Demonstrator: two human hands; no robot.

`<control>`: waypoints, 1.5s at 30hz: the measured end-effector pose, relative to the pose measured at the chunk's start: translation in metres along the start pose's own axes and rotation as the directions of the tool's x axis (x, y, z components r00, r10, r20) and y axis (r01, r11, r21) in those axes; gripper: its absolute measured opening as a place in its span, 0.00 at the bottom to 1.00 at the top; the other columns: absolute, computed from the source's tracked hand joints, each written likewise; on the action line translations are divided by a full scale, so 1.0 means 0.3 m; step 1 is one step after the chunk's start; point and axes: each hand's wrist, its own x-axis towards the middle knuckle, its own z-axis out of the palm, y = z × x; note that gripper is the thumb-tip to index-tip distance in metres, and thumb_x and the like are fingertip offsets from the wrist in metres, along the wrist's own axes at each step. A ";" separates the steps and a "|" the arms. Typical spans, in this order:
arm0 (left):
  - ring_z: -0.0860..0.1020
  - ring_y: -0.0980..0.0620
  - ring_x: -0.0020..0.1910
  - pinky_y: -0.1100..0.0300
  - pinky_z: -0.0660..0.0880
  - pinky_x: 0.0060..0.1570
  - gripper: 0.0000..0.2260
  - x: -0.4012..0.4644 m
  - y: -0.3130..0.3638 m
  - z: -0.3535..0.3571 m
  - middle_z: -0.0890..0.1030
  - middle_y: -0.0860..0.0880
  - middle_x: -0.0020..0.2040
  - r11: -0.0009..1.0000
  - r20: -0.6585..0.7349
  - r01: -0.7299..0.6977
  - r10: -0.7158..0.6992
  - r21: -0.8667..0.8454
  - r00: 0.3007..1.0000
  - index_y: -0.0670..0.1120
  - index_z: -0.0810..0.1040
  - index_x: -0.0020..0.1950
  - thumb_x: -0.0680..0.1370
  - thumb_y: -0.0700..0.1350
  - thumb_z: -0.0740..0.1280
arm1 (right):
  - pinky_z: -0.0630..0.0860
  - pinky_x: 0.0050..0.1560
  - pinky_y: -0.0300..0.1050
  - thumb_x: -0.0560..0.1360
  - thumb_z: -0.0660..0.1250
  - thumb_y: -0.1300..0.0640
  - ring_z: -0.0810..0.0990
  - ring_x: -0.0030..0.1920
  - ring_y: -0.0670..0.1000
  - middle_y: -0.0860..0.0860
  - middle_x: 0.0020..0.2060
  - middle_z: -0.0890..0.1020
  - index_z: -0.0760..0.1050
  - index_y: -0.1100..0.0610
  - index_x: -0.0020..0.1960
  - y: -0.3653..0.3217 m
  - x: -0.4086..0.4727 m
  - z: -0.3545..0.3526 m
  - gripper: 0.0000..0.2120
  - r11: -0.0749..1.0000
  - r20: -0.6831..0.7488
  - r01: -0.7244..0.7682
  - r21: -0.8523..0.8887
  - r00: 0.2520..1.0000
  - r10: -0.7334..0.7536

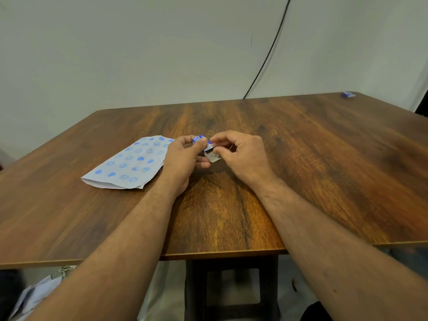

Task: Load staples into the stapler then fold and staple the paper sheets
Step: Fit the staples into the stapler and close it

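You hold a small blue-and-white staple box (201, 140) above the middle of the desk (301, 163), between your two hands. Your left hand (185, 158) grips the box's sleeve, thumb across the top and fingers curled beneath, so most of the sleeve is hidden. A grey inner tray (212, 155) sticks out of the sleeve toward you; what lies in it is too small and blurred to make out. Your right hand (240, 154) is curled, its thumb and forefinger pinching at the tray's end, though the contact itself is covered by the fingers. No stapler can be made out; if one is there, your hands hide it.

Just left of your left hand, a stack of paper sheets (129, 163) printed with blue smiley faces and dots lies flat on the desk, its near right corner tucked behind your wrist. Far off at the desk's back right corner sits a small blue object (348, 94), too distant to identify. A black cable (271, 49) runs down the wall behind the desk. Below the near edge, more paper (34, 295) lies on the floor, cut off by your arm.
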 end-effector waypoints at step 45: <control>0.80 0.51 0.27 0.63 0.77 0.26 0.04 0.008 -0.001 -0.001 0.83 0.42 0.38 0.995 0.074 0.029 -0.036 0.093 0.997 0.43 0.79 0.51 0.80 0.43 0.70 | 0.71 0.41 0.37 0.73 0.73 0.55 0.78 0.43 0.45 0.46 0.42 0.79 0.87 0.52 0.43 0.014 0.007 0.002 0.03 0.981 0.145 0.083 -0.173 0.988 -0.058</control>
